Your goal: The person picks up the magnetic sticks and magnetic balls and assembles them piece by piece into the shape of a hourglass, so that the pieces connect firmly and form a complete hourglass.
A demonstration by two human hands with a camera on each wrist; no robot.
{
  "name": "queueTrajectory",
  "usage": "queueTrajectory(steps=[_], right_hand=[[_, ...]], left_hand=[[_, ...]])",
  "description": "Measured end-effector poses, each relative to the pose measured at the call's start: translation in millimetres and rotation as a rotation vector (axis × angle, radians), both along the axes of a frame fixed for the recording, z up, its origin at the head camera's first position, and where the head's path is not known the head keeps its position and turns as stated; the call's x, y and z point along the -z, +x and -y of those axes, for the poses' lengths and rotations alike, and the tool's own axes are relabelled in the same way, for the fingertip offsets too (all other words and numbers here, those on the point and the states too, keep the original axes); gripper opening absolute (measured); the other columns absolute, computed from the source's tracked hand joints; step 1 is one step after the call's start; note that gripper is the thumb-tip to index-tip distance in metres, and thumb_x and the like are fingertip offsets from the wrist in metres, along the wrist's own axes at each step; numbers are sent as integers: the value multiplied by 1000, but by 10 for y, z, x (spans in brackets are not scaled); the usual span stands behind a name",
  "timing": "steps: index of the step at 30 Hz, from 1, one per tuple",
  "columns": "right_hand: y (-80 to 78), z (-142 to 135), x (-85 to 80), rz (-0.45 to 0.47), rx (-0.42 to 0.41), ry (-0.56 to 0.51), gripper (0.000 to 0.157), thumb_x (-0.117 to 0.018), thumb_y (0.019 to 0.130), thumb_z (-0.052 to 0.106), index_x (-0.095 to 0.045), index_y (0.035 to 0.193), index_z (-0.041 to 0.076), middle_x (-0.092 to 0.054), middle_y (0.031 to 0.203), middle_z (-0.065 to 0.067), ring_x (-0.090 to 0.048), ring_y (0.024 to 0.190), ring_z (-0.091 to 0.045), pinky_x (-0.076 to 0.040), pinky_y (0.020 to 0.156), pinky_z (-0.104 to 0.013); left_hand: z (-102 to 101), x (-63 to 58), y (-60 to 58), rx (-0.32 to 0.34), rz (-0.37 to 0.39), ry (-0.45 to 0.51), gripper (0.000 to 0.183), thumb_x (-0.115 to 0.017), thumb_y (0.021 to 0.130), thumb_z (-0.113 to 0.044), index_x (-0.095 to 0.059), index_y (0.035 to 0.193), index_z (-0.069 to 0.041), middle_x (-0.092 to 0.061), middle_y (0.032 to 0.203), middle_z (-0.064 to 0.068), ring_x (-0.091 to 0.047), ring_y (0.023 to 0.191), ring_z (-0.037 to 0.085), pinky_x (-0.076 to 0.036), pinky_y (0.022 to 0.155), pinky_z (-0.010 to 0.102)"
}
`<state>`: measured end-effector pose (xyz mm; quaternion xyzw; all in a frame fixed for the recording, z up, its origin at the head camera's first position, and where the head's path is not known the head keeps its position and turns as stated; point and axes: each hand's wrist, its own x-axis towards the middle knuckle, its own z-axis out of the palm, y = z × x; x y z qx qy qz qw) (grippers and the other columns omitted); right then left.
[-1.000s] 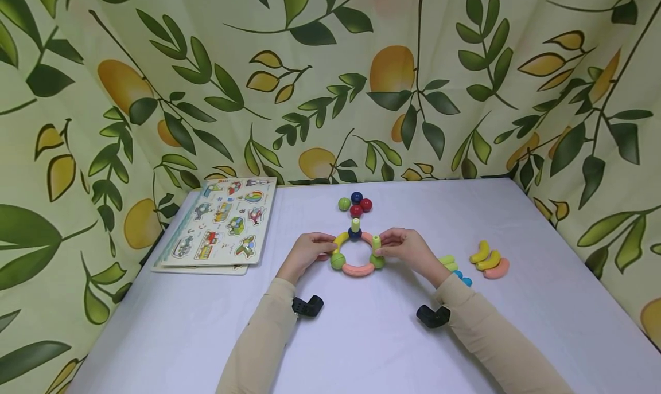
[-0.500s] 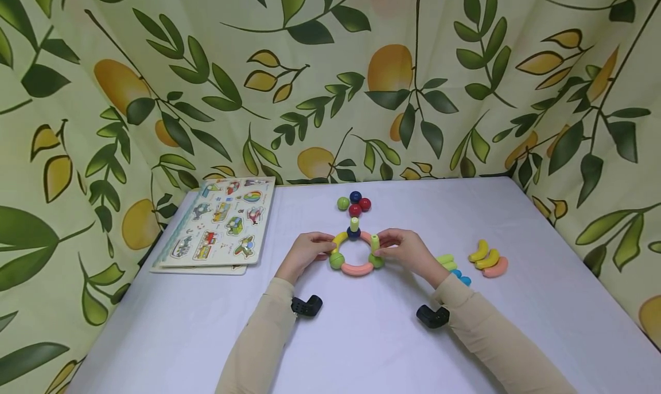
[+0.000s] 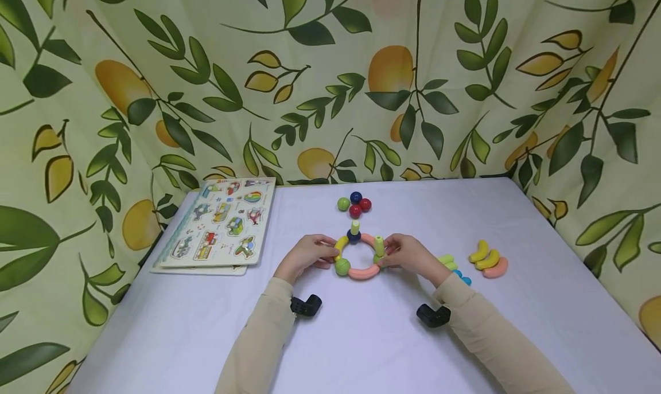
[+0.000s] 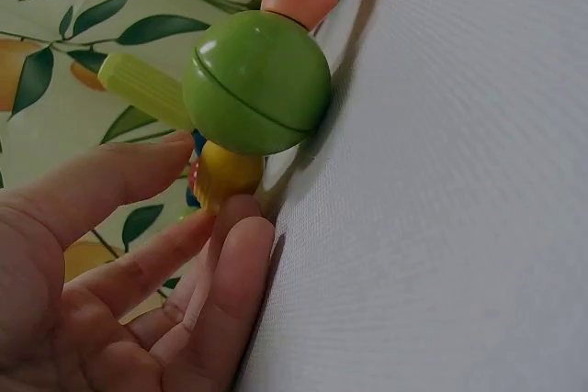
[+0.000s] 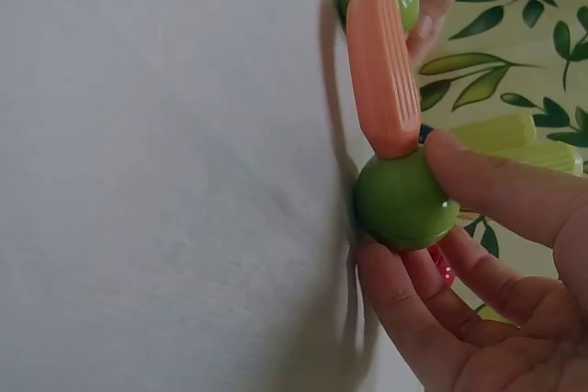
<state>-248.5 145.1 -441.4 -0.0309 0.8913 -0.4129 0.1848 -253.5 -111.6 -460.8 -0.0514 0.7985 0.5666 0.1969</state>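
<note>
A ring of toy sticks and balls lies on the white table between both hands. My left hand (image 3: 308, 255) pinches the yellow curved stick (image 4: 234, 174) on the ring's left side, beside a green ball (image 4: 262, 84). At the right, my right hand (image 3: 409, 257) grips the other green ball (image 5: 404, 201) between thumb and fingers. A pink curved stick (image 3: 364, 273) joins the two green balls at the front. Farther back, a dark blue ball (image 3: 353, 238) carries an upright light-green stick (image 3: 355, 227). Another light-green stick (image 3: 379, 246) stands on the right green ball.
Several loose balls (image 3: 355, 211) sit behind the ring. Light-green and blue pieces (image 3: 457, 273) lie by the right wrist, partly hidden. Farther right are yellow curved sticks (image 3: 488, 261) and a pink one (image 3: 497, 268). Picture puzzle boards (image 3: 222, 227) are stacked at the left.
The ring has turned slightly and shifted a little right; its left green ball has moved right and nearer. Both hands stay at the ring, and the right fingers now sit lower.
</note>
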Motion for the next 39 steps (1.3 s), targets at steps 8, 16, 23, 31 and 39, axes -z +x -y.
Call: queueTrajectory(steps=[8, 16, 23, 31, 39], right_hand=[[-114, 4, -25, 63, 98, -65, 42, -77, 86, 15, -61, 122, 0, -65, 112, -14, -61, 93, -18, -55, 80, -25], [-208, 48, -25, 81, 146, -48, 38, -77, 87, 20, -65, 119, 3, -66, 106, -10, -60, 87, -17, -51, 78, -25], [-270, -65, -60, 67, 73, -53, 47, -74, 88, 24, -62, 128, 3, -67, 121, -14, -64, 99, -19, -55, 90, -32], [-258, -660, -210, 58, -22, 64, 55, -71, 90, 37, -59, 133, 5, -62, 133, -17, -54, 122, -32, -43, 108, -53], [-198, -1092, -165, 109, -70, 51, 56, -74, 89, 36, -60, 131, 0, -62, 132, -20, -55, 114, -30, -48, 100, -48]], left_hand=[[-8, -38, 25, -20, -52, -27, 30, -73, 89, -16, -67, 116, -3, -69, 97, 8, -63, 75, 11, -58, 66, 20], [-10, -40, 21, -23, -94, -34, 37, -72, 90, -17, -66, 124, -3, -71, 115, 13, -66, 87, 14, -58, 74, 23], [-15, -30, 12, -52, -124, -22, 53, -73, 88, -15, -57, 138, -9, -61, 129, 13, -63, 81, 13, -56, 66, 21], [-43, -6, 2, -23, -127, -16, 46, -71, 90, -16, -60, 135, -16, -58, 135, 12, -62, 84, 14, -54, 65, 20], [-24, 25, -8, -67, -123, 0, 36, -71, 90, -19, -65, 125, -13, -63, 126, 11, -63, 87, 16, -55, 67, 20]])
